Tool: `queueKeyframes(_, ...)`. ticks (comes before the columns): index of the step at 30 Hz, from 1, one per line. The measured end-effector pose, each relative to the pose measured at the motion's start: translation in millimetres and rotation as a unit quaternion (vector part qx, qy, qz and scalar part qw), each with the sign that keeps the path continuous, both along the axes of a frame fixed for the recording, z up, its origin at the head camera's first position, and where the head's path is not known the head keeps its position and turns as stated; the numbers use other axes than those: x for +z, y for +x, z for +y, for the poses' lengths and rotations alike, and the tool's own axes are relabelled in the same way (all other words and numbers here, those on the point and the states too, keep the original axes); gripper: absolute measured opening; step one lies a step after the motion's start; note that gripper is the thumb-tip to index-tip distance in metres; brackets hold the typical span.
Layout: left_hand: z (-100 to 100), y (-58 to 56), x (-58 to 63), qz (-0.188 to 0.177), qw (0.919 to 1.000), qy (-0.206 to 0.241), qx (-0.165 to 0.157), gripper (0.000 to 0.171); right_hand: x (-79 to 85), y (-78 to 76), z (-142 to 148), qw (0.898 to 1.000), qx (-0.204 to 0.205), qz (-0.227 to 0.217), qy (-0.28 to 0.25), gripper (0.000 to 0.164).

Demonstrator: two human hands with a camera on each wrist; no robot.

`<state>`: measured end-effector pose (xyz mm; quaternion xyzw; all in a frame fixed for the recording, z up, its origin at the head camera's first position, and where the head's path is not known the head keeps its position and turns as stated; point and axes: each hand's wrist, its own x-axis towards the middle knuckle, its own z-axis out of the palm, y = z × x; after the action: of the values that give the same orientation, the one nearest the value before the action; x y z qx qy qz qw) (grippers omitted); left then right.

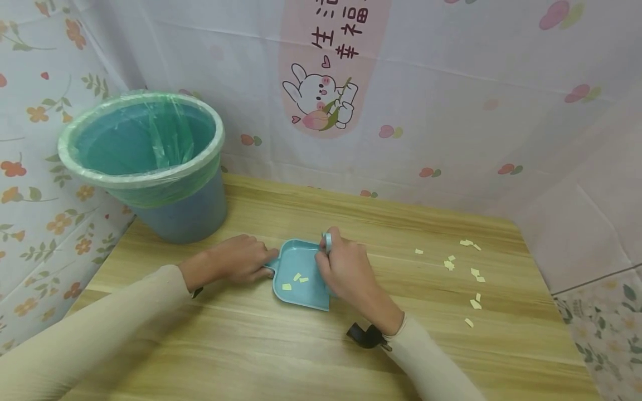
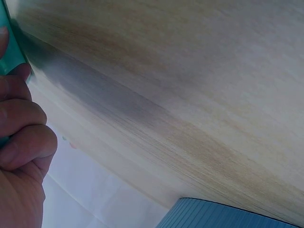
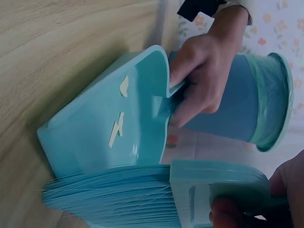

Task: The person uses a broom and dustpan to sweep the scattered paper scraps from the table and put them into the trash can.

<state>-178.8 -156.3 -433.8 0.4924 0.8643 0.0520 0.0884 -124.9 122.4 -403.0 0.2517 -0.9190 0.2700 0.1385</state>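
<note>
A light-blue dustpan (image 1: pixel 301 262) lies on the wooden table, with several pale yellow paper scraps (image 1: pixel 287 287) in its pan. Its short handle is gripped by my left hand (image 1: pixel 243 259), which also shows at the edge of the left wrist view (image 2: pixel 21 142). My right hand (image 1: pixel 348 270) holds a small blue brush (image 3: pixel 218 185) by its handle. In the right wrist view the bristles (image 3: pixel 118 194) reach down at the dustpan's open edge. More yellow scraps (image 1: pixel 448 265) are scattered on the table to the right of my right hand.
A blue bin (image 1: pixel 185 214) with a green plastic liner (image 1: pixel 170 133) stands at the table's back left. Behind the wooden table (image 1: pixel 251 351) hangs a white printed cloth (image 1: pixel 451 111); a floral cloth (image 1: pixel 30 139) covers the left side.
</note>
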Motion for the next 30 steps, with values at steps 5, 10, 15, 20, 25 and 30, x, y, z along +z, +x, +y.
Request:
queueKeyframes(5, -1, -0.2, -1.3, 0.006, 0.9998, 0.015, -0.008, 0.023, -0.8, -0.7, 0, 0.998, 0.026, -0.002, -0.054, 0.012)
queueKeyframes(10, -2, -0.6, -1.7, 0.011, 0.9998, 0.015, -0.009, 0.023, 1.8, -1.5, 4, 0.993, 0.030, -0.012, -0.113, 0.020)
queueKeyframes(15, -1, -0.7, -1.4, 0.004, 0.9999, 0.011, -0.007, 0.024, 10.3, 0.4, 14, 0.995, 0.007, 0.006, -0.102, 0.019)
queueKeyframes(20, -1, 0.4, -0.1, 0.002, 1.0000, 0.007, -0.004, 0.024, 20.8, 4.2, 29, 0.998, -0.024, 0.034, -0.046, 0.011)
queueKeyframes(25, -1, 0.2, -0.4, -0.002, 1.0000, -0.001, -0.001, 0.023, 26.7, 8.8, 39, 0.997, -0.067, 0.023, 0.034, 0.008)
queueKeyframes(30, -1, -0.3, -0.2, -0.008, 0.9999, -0.007, 0.003, 0.023, 18.3, 10.2, 34, 0.994, -0.072, -0.017, 0.082, 0.007)
